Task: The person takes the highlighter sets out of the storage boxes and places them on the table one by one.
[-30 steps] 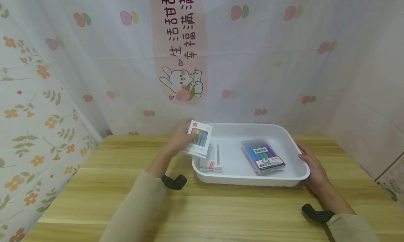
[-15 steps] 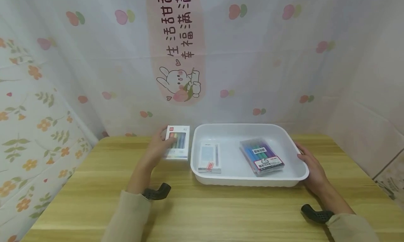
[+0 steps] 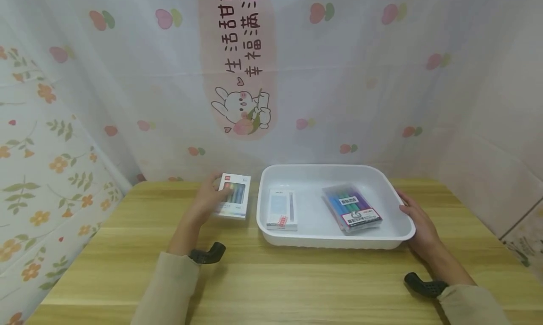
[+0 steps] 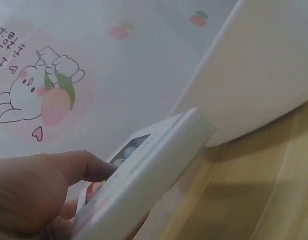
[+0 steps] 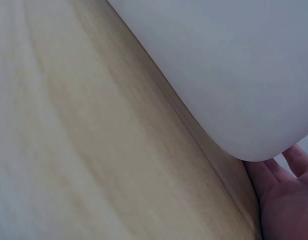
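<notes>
My left hand [image 3: 205, 200] pinches a flat white windowed box [image 3: 234, 196] of coloured sticks, thumb across its front. In the left wrist view the box [image 4: 149, 170] tilts above the wooden table, beside the tray's outer wall. The white plastic tray [image 3: 314, 169] stands to the right of that box. On its right rim my right hand [image 3: 424, 226] grips, the thumb at the edge and other fingers partly hidden by the wall. Inside the tray lie a pale box [image 3: 280, 207] with a red sticker at left and a clear pack of coloured pens [image 3: 352, 208] at right.
The wooden table [image 3: 297, 287] reaches back to a printed curtain [image 3: 339, 80], which hangs close behind the tray. Another flowered cloth [image 3: 51, 174] hangs along the left side.
My left hand has carried the windowed box leftward from over the tray's left end to beside it, then slightly lowered and tilted it. The right hand and tray stay put.
</notes>
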Demonstrator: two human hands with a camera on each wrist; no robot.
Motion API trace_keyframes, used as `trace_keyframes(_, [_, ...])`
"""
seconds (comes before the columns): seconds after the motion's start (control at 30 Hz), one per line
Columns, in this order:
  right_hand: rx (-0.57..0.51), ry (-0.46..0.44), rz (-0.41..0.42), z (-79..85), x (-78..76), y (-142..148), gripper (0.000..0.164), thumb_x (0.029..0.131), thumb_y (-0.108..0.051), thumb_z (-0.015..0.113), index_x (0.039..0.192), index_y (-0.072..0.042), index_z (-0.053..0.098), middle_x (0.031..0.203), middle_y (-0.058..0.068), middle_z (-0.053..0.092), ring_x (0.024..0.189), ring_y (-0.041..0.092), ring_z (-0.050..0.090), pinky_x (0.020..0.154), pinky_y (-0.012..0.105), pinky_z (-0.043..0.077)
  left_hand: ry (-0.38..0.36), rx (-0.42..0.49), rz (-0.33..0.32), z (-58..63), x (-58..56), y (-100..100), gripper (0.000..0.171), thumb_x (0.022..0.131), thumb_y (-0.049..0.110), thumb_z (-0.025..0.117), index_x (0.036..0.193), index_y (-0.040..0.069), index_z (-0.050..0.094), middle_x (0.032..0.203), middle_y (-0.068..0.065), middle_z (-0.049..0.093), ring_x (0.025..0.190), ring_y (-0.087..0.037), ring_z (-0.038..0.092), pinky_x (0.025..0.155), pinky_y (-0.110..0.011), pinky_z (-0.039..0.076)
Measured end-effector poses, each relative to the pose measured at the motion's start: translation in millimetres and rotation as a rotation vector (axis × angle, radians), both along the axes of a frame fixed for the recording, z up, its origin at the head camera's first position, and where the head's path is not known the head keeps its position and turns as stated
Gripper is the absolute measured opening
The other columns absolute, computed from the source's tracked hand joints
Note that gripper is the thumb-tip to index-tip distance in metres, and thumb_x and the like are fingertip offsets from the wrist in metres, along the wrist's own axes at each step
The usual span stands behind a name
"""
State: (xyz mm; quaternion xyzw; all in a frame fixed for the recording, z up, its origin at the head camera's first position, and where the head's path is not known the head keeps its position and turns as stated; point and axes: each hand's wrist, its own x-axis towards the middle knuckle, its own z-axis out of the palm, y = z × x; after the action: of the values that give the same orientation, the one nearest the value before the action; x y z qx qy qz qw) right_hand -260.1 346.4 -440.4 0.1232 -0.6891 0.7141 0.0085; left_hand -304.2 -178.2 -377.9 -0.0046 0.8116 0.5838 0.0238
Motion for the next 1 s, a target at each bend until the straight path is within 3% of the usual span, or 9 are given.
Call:
trace_keyframes(0.1, [0.007, -0.008, -0.006, -0.9, 0.6, 0.2, 0.055, 0.111, -0.025, 0.032, 0.164, -0.020, 0.017, 0.164, -0.014, 0.028, 0.118, -0.017, 0.053, 0.093, 0.008, 0.050, -0.012, -0.021, 0.012, -5.7, -2.4, -0.3, 0.061, 0.098, 0.014, 0.062, 0.153, 0.007, 0.035, 0.129, -0.030, 0.059, 0.088, -0.022, 0.068, 0.066, -0.026, 0.057])
trace_keyframes(0.33, [0.001, -0.016, -0.002, -1.4, -0.7, 0.9, 0.055, 0.111, -0.026, 0.032, 0.164, -0.020, 0.017, 0.164, -0.013, 0.027, 0.119, -0.017, 0.052, 0.093, 0.009, 0.050, -0.045, -0.077, -0.005, -21.9, -6.4, 1.5, 0.068, 0.098, 0.016, 0.063, 0.156, 0.004, 0.029, 0.147, -0.031, 0.049, 0.115, -0.035, 0.065, 0.079, -0.027, 0.057])
trace_keyframes(0.6, [0.027, -0.007, -0.011, -1.6, -1.3, 1.3, 0.055, 0.111, -0.026, 0.031, 0.164, -0.020, 0.017, 0.167, -0.009, 0.022, 0.117, -0.018, 0.052, 0.093, 0.008, 0.050, -0.026, -0.133, -0.001, -32.9, -9.0, 5.4, 0.066, 0.096, 0.015, 0.066, 0.153, 0.001, 0.035, 0.138, -0.030, 0.057, 0.097, -0.026, 0.069, 0.076, -0.028, 0.057])
trace_keyframes(0.8, [0.027, 0.005, -0.012, -2.7, -1.5, 1.0, 0.054, 0.111, -0.025, 0.032, 0.163, -0.019, 0.019, 0.164, -0.010, 0.028, 0.118, -0.018, 0.052, 0.093, 0.008, 0.050, -0.037, -0.130, 0.006, -39.1, -10.1, 7.0, 0.072, 0.094, 0.014, 0.069, 0.154, -0.001, 0.033, 0.134, -0.032, 0.060, 0.092, -0.024, 0.070, 0.073, -0.027, 0.057])
trace_keyframes(0.9, [0.021, -0.002, -0.003, -2.7, -1.8, 1.7, 0.054, 0.111, -0.025, 0.031, 0.163, -0.020, 0.018, 0.165, -0.010, 0.026, 0.118, -0.017, 0.053, 0.093, 0.009, 0.050, -0.035, -0.148, 0.006, -40.1, -9.1, 7.4, 0.075, 0.094, 0.016, 0.070, 0.154, -0.003, 0.030, 0.138, -0.033, 0.057, 0.101, -0.032, 0.070, 0.083, -0.033, 0.059])
trace_keyframes(1.0, [0.022, -0.003, 0.003, -2.9, -1.9, 2.4, 0.054, 0.111, -0.025, 0.031, 0.164, -0.019, 0.017, 0.167, -0.009, 0.025, 0.118, -0.017, 0.053, 0.093, 0.009, 0.051, -0.039, -0.201, 0.017, -41.6, -8.7, 7.2, 0.080, 0.092, 0.021, 0.073, 0.155, -0.002, 0.030, 0.145, -0.032, 0.051, 0.121, -0.041, 0.063, 0.100, -0.045, 0.055])
